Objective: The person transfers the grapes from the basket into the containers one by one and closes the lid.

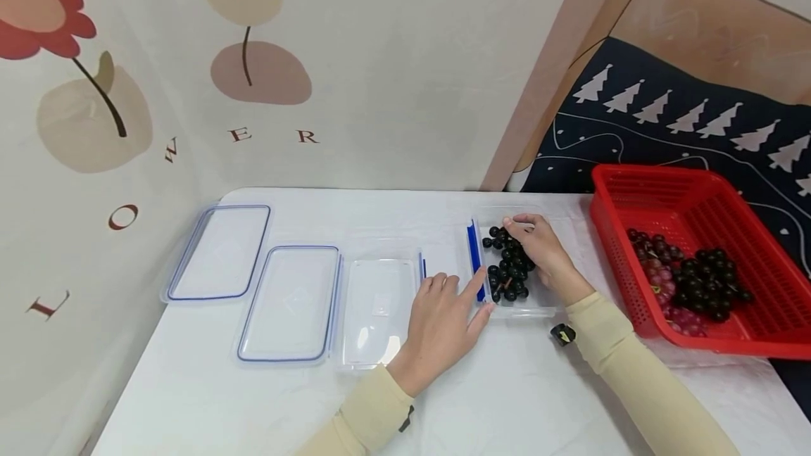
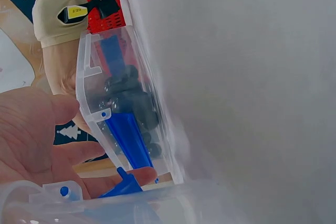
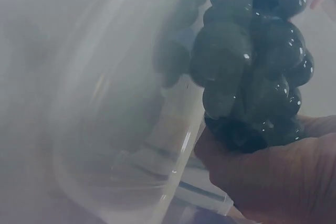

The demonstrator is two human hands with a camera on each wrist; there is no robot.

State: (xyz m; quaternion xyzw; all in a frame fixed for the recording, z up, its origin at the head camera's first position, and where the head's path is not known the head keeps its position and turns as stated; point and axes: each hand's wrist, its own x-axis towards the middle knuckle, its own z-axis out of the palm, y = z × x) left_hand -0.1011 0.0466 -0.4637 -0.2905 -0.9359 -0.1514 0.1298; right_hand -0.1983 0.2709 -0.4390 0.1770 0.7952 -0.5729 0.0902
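Observation:
A bunch of dark grapes [image 1: 509, 266] lies inside a clear plastic container [image 1: 526, 310] with a blue side latch [image 1: 475, 259]. My right hand [image 1: 538, 245] reaches over the container's right side and holds the far end of the bunch, with curled fingers partly hidden behind the grapes. In the right wrist view, the grapes [image 3: 252, 61] are seen close up against the hand, partly through the clear wall. My left hand [image 1: 443, 322] is at the container's left side, its fingers spread and relaxed near the latch. The left wrist view shows its fingertips around the blue latch [image 2: 128, 137].
Another clear container [image 1: 380, 262] stands to the left, partly behind my left hand. Further left lie two clear lids with blue seals, one nearer [image 1: 288, 357] and one farther [image 1: 218, 298]. A red basket [image 1: 611, 266] with red and dark grapes [image 1: 709, 283] stands at the right.

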